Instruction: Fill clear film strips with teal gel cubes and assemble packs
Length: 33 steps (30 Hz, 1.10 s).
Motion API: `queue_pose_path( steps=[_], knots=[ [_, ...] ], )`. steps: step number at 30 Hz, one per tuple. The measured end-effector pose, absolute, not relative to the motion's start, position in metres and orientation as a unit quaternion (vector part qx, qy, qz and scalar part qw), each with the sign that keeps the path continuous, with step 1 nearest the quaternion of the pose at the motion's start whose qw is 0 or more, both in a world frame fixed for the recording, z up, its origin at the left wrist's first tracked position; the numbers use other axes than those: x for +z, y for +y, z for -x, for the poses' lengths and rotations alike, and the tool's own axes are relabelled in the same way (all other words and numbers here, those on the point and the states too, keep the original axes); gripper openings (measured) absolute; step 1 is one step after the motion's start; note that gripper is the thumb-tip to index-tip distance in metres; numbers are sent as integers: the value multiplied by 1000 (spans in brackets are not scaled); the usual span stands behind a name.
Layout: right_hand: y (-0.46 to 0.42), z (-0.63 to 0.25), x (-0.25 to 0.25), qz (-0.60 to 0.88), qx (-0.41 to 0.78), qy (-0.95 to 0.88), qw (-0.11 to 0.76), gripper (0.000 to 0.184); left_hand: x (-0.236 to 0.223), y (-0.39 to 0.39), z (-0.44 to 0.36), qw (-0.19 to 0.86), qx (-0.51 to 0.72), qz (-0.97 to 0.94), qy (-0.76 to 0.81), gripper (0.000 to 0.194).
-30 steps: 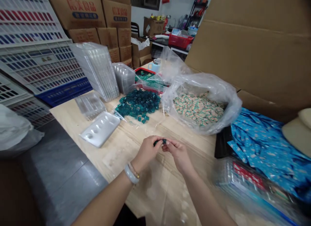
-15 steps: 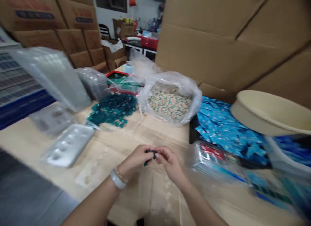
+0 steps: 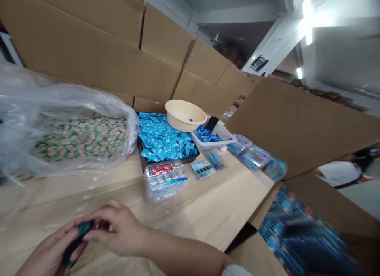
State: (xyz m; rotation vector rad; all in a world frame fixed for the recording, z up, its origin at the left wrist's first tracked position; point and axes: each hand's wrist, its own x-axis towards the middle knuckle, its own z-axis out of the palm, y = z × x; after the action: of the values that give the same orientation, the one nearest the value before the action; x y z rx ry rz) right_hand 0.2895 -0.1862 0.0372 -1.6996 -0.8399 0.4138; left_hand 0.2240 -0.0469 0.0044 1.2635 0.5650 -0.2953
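A small dark piece (image 3: 76, 242), black with a teal end, is between my hands at the lower left, above the table. My left hand (image 3: 52, 250) has its fingers closed round the piece's lower part. With thumb and fingers pinched, my right hand (image 3: 121, 230) grips its upper end. Blur hides what kind of thing it is. Beyond the hands a clear plastic bag (image 3: 132, 127) holds many small beige and green pieces (image 3: 86, 137). To the right lies a stack of clear plastic cases (image 3: 166, 181), with a red card and a blue pen on top.
Blue packets (image 3: 166, 139) fill a black tray. Behind them sit a cream basin (image 3: 185, 114) and a white bin (image 3: 228, 139) of blue items. More packed cases (image 3: 255, 155) line the table's far right. An open carton (image 3: 252, 252) of packs stands beyond the table edge.
My view has swung right, bringing the carton and ceiling lights into sight; the loose teal pieces and red tray have left it. Both hands still hold the dark piece, now lower left in view.
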Motion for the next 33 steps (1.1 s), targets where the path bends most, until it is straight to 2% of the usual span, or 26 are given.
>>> queue_pose_path(
  steps=[2, 5, 8, 10, 12, 14, 16, 18, 28, 33],
  knots=[
    [-188, -285, 43, 705, 206, -354, 579, 29, 20, -52, -216, 771, -88, -582, 244, 36],
    [-191, -281, 44, 693, 245, -357, 577, 23, 35, -63, -207, 778, -93, -585, 211, 37],
    [-192, -286, 34, 704, 217, -383, 557, 18, 35, -66, -211, 792, -110, -572, 182, 31],
    [-190, -294, 25, 718, 191, -381, 550, 15, 30, -61, -220, 752, -87, -631, 169, 31],
    [-185, -304, 16, 747, 149, -348, 547, 16, 26, -53, -229, 633, -11, -752, 185, 33],
    [-175, -318, 7, 781, 88, -317, 530, 17, 23, -44, -237, 451, 50, -864, 220, 30],
    [-162, -332, -2, 808, 29, -316, 497, 17, 20, -37, -240, 298, 38, -925, 231, 25],
    [-145, -345, -11, 828, -10, -321, 460, 19, 16, -35, -239, 228, -13, -951, 206, 21],
    [-117, -372, -28, 899, -31, -337, 278, 25, 0, -32, -228, 218, -23, -959, 179, 23],
    [-126, -385, -26, 885, 10, -358, 297, 23, -3, -30, -225, 234, -18, -956, 176, 25]
  ],
)
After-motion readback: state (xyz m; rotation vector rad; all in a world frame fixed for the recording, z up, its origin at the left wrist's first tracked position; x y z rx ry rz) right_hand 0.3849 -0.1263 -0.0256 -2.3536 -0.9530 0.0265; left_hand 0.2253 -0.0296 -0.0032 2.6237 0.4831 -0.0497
